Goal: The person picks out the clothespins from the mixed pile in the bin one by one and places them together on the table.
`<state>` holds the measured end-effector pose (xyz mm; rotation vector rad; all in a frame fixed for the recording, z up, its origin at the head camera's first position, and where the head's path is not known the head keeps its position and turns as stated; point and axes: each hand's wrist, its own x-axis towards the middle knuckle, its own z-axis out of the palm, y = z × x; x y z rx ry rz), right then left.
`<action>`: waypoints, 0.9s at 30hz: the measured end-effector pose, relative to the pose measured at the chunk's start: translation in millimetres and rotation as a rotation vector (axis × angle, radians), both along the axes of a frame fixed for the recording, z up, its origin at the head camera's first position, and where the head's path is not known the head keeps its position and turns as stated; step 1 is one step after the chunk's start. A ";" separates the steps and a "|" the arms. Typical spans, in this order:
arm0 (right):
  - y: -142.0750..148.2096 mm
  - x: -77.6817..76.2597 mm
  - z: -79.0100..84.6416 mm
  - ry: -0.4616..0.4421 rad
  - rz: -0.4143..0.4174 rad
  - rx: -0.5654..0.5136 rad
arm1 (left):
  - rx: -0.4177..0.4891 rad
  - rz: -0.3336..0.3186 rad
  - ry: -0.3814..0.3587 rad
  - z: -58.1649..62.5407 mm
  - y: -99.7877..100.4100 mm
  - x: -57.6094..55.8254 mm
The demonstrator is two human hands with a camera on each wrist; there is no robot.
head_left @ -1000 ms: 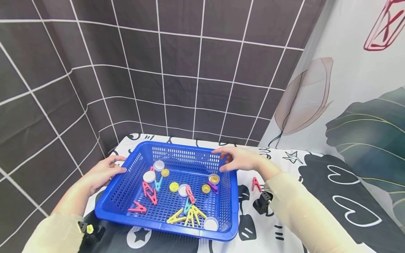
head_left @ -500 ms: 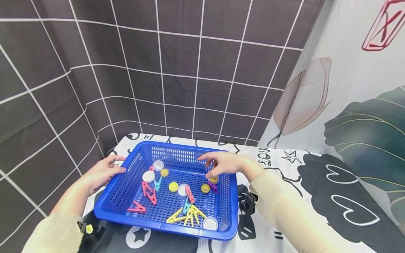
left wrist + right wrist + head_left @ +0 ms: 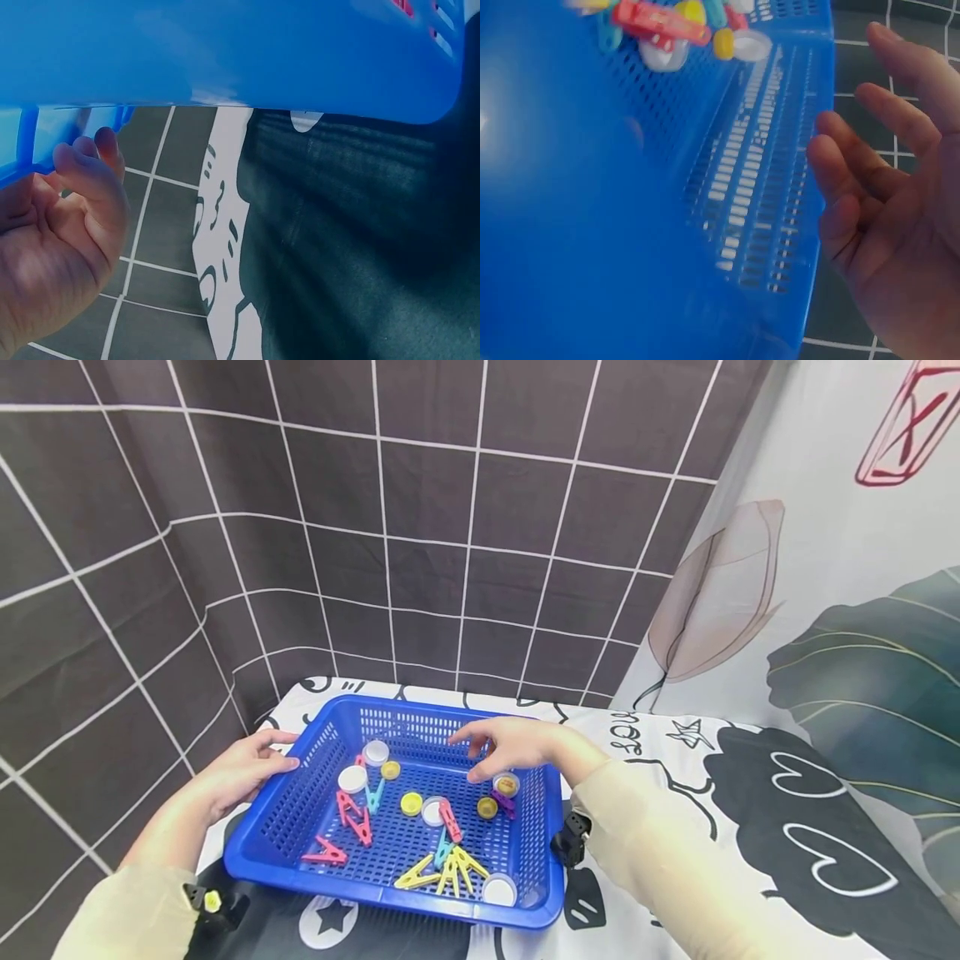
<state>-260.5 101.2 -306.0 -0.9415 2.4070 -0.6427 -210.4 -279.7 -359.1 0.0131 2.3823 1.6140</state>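
A blue plastic basket (image 3: 360,895) holds pink, yellow, teal and purple clothespins and small round lids. My left hand (image 3: 251,770) holds the basket's left rim; in the left wrist view its bent fingers (image 3: 94,176) lie at the blue edge. Over the basket's back right part hovers my right hand (image 3: 513,747), fingers spread and loosely bent, nothing between them. Below it are a clear lid with a gold centre (image 3: 506,785), a purple clothespin (image 3: 504,804) and a yellow lid (image 3: 487,808). A pink clothespin (image 3: 450,821) lies against a white lid (image 3: 432,812) nearer the middle.
Three yellow clothespins (image 3: 450,872) and a white lid (image 3: 499,890) lie along the basket's front. White lids (image 3: 352,779) and pink clothespins (image 3: 354,818) are on its left side. A patterned cloth (image 3: 675,752) covers the table; a dark grid curtain (image 3: 427,568) hangs behind.
My right hand has moved left from the basket's right rim to over its inside. The right sleeve now hides the pink clothespin on the cloth. My left hand has stayed at the rim.
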 end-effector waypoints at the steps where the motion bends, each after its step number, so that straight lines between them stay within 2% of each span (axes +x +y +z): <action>1: -2.0 -0.5 -0.7 0.001 0.006 0.001 | 0.004 -0.001 0.001 -0.2 -0.1 0.2; 8: -13.2 -1.9 -5.8 0.012 0.004 -0.008 | -0.005 0.011 0.003 -1.1 -0.7 -0.3; 15: -21.5 -2.8 -17.7 -0.043 0.012 -0.027 | 0.001 0.016 0.006 -1.4 -0.8 -0.1; 22: -29.4 -4.4 -35.2 -0.060 0.028 -0.018 | 0.019 0.011 -0.007 -1.6 -1.7 0.2; 27: -31.7 -5.4 -46.7 -0.087 0.031 0.002 | -0.008 -0.001 0.017 -1.5 -2.0 -0.3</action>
